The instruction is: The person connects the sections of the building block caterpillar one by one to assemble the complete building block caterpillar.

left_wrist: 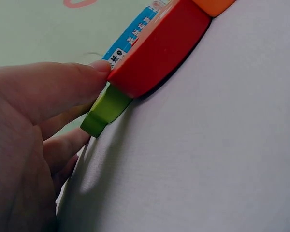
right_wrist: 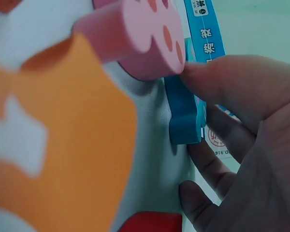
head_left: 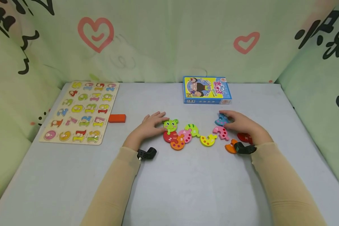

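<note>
Blue piece (head_left: pixel 220 120): pinched, right fingers (head_left: pixel 228 113) | green piece (head_left: pixel 171 126): beside left fingers (head_left: pixel 158 118)

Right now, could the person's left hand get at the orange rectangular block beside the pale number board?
Probably yes: the left hand is near the orange rectangular block, with only pale tabletop showing between them. It would first have to leave the green frog-faced puzzle piece beside its fingers.

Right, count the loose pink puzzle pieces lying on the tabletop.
2: one between the orange piece marked 3 and the striped green piece; the other beside the blue piece at the right hand, which could hide another.
</note>
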Motion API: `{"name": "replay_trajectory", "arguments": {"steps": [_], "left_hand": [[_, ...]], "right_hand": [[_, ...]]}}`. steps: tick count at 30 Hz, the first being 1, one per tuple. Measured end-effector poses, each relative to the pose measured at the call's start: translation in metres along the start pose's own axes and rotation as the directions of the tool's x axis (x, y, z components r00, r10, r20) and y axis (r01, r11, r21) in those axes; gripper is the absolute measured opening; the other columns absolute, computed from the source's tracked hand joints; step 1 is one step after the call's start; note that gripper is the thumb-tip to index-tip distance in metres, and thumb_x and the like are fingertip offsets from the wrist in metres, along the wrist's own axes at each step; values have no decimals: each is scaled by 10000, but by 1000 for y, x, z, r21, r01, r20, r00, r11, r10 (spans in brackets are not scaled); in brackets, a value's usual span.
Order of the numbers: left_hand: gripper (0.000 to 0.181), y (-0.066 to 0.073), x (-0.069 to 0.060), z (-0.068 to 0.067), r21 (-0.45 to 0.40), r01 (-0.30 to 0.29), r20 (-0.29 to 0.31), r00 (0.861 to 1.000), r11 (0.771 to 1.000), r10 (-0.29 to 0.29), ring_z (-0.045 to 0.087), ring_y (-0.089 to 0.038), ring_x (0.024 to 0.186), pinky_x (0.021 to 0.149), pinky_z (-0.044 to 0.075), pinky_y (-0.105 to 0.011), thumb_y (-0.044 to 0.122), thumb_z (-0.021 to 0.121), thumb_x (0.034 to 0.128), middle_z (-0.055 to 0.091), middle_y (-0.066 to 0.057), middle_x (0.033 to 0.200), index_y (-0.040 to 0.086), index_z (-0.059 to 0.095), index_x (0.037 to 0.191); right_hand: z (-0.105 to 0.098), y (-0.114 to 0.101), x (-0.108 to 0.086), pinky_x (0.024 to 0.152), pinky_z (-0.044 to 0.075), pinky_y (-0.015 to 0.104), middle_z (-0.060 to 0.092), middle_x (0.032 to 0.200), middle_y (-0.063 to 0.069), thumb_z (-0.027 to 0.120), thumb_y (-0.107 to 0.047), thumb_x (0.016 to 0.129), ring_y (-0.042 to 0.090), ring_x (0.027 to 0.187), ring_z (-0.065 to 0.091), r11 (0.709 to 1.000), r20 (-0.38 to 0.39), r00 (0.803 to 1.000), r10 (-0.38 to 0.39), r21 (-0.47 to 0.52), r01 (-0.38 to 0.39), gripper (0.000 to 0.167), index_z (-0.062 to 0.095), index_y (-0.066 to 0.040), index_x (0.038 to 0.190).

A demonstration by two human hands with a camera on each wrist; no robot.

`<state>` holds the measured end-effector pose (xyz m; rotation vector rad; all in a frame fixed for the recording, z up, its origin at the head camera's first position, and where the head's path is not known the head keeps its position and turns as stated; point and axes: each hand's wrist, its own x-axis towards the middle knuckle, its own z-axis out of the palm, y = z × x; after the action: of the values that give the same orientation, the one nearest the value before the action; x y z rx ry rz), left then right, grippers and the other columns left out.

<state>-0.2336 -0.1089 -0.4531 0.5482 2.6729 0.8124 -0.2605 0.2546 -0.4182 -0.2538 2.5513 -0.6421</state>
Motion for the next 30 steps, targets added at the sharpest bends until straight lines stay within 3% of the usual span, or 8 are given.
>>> {"name": "replay_trajectory", "arguments": {"steps": [10,15,21,30], "left_hand": [[530,1,-1,1,-4,1,6,1000,1000,-1,119,-187,1413,1132,8,-497,393,554,857,263,5,1499,222,450,1347],[530,1,-1,-1,-4,1,4,1000,1000,-1,118,-195,1414,1131,12,-502,389,558,854,263,1,1499,219,453,1345],[529,0,-1,-3,-10,-2,0,1000,1000,2,124,-193,1412,1131,12,-501,386,557,853,269,1,1497,221,454,1345],[527,-2,1,-2,-4,-6,-3,1000,1000,6,127,-189,1412,1130,14,-500,393,554,854,268,5,1497,220,456,1343]], "right_hand": [[-2,-6,-5,994,303,606,271,1433,229,610,-255,851,422,1259,286,999,-37,999,-22,-29,21,648,309,-121,1409],[-1,-26,-18,955,376,576,252,1441,195,612,-239,853,421,1232,322,997,-69,996,-59,51,62,656,287,-139,1414],[17,-54,-28,795,514,443,236,1447,119,606,-150,855,363,1086,433,976,-76,986,-145,150,155,614,320,-148,1398],[46,-68,-29,921,455,482,260,1439,112,618,-113,834,327,1270,324,964,-86,972,-217,138,227,613,352,-140,1385]]}}
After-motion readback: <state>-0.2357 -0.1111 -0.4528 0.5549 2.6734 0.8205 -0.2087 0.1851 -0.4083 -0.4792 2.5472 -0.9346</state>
